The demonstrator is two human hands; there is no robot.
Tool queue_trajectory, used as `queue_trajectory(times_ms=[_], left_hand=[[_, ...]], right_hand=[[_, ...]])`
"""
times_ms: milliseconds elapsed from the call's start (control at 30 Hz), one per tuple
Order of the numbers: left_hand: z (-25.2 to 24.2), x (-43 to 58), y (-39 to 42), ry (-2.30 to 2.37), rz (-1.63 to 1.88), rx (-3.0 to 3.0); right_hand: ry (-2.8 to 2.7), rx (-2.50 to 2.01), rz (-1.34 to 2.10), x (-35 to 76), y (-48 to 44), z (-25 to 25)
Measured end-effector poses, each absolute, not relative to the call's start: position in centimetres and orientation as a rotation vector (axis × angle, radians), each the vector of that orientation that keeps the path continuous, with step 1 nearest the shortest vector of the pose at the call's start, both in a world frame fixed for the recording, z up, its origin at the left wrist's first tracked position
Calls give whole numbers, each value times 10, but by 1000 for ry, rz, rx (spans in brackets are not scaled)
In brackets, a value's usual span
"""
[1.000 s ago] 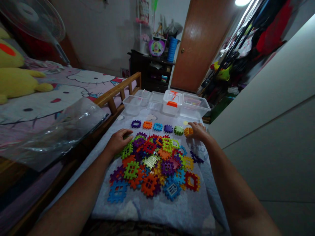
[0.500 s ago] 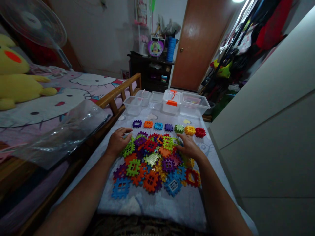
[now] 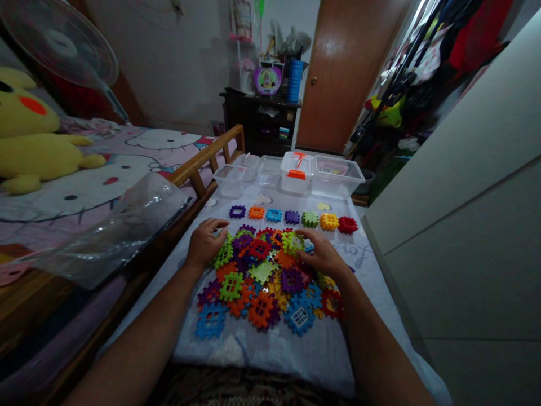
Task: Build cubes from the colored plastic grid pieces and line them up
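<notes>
A heap of coloured interlocking plastic tiles [image 3: 262,276] lies on a pale cloth [image 3: 274,349]. Beyond the heap runs a row of single tiles: purple [image 3: 237,211], orange [image 3: 256,212], blue [image 3: 274,215], purple [image 3: 291,217], green [image 3: 310,219], yellow [image 3: 328,221], red [image 3: 347,225]. My left hand [image 3: 205,243] rests on the heap's left edge with loosely bent fingers, beside a green tile [image 3: 222,255]. My right hand [image 3: 322,255] is on the heap's far right side, its fingers pinching a light green tile [image 3: 292,242].
Clear plastic tubs [image 3: 230,179] and a lidded box with an orange latch [image 3: 296,172] stand beyond the row. A wooden bed rail [image 3: 203,160] and a clear plastic bag [image 3: 122,225] lie on the left. A white cabinet [image 3: 456,214] walls the right.
My right hand came back from the right end of the row, where a red tile now lies, to the heap and closed on a light green tile. My left hand stayed put.
</notes>
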State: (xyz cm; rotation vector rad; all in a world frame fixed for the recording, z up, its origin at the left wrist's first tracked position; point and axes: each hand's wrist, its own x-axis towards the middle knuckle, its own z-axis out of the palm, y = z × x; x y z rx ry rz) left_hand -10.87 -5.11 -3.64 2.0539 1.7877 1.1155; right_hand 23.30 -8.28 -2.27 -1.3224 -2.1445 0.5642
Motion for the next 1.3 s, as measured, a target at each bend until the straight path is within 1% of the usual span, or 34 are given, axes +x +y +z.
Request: queue_trajectory(times_ms=[100,267,433,567,667,800,900,1000,1100,1300], left_hand=[[-37,-108,-51,1780,1119,2065],[-36,-108,-52,1774,1149,2080],[-6,-86,-59,1672,1112,2208],[20,-41,-69,1254,798,2470],[25,-5,-73,1066,569,2666],[23,25,-71,1140,211,2748],[24,33,-66,1255,42,2737],[26,32,-61,1282,-16,2737],[27,30,-58,1204,-22,2799],[21,28,-53,1022,124,2920]], right_hand=[[-2186,-1275,575,217,-89,-19],[-2187,-1325,545,213,-91,-20],[-2175,-1372,545,224,-90,-22],[-2152,-1449,511,228,-89,-25],[-2168,-1505,463,226,-88,-28],[-2215,-1511,482,224,-87,-30],[-2193,-1479,516,225,-87,-31],[-2123,-1450,548,227,-87,-33],[-2029,-1452,605,226,-86,-36],[-1879,-1386,706,220,-87,-33]])
